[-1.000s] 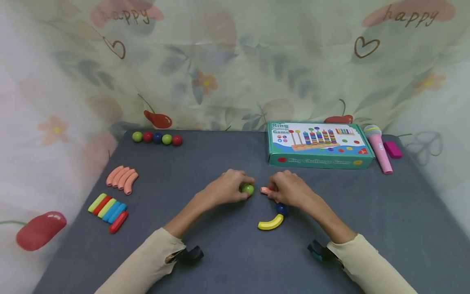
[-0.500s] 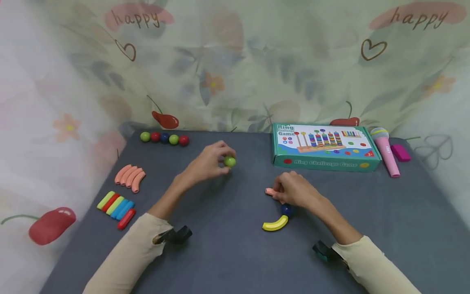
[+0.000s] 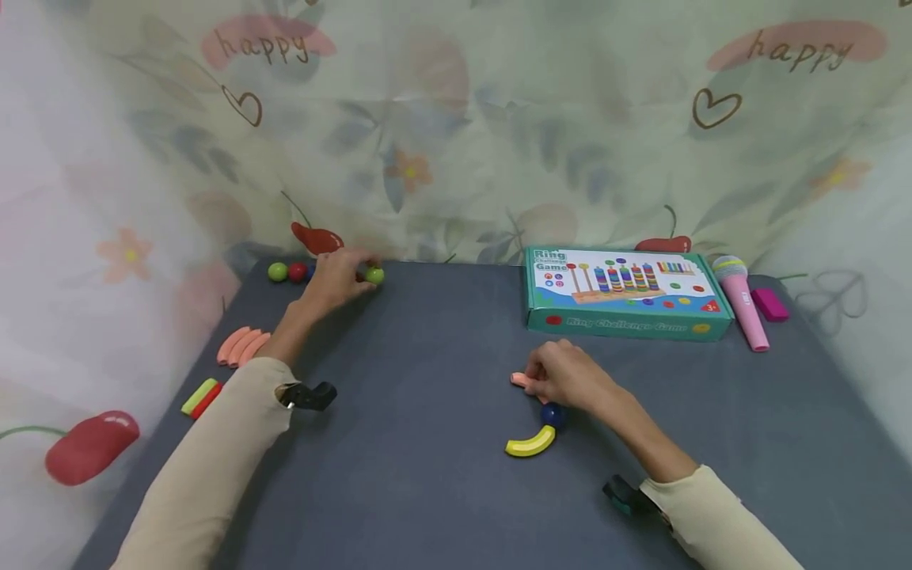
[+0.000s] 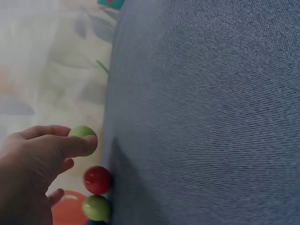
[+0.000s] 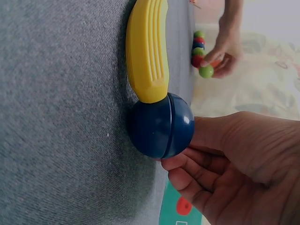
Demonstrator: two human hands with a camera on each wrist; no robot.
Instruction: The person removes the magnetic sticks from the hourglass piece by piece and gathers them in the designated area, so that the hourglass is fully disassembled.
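My left hand (image 3: 333, 281) pinches a green ball (image 3: 374, 275) between thumb and fingers at the right end of a row of balls at the back left. In the left wrist view the held ball is just beyond a red ball (image 4: 97, 180) and another green ball (image 4: 96, 208). Near the middle of the table, my right hand (image 3: 573, 376) holds a pink curved piece (image 3: 522, 380), mostly hidden by the fingers. Just in front of that hand lies a grooved blue ball (image 5: 159, 126), touching the end of a yellow curved piece (image 5: 149, 51).
Several pink curved pieces (image 3: 238, 347) lie at the left, partly behind the left arm. Colored sticks (image 3: 202, 398) are in front of them, mostly covered by the sleeve. A game box (image 3: 627, 293), a pink microphone (image 3: 744, 301) and a magenta block (image 3: 770, 304) stand at the back right.
My left hand has carried the green ball from the middle of the table back and left to the row of balls. The right hand stays on the pink curved piece.
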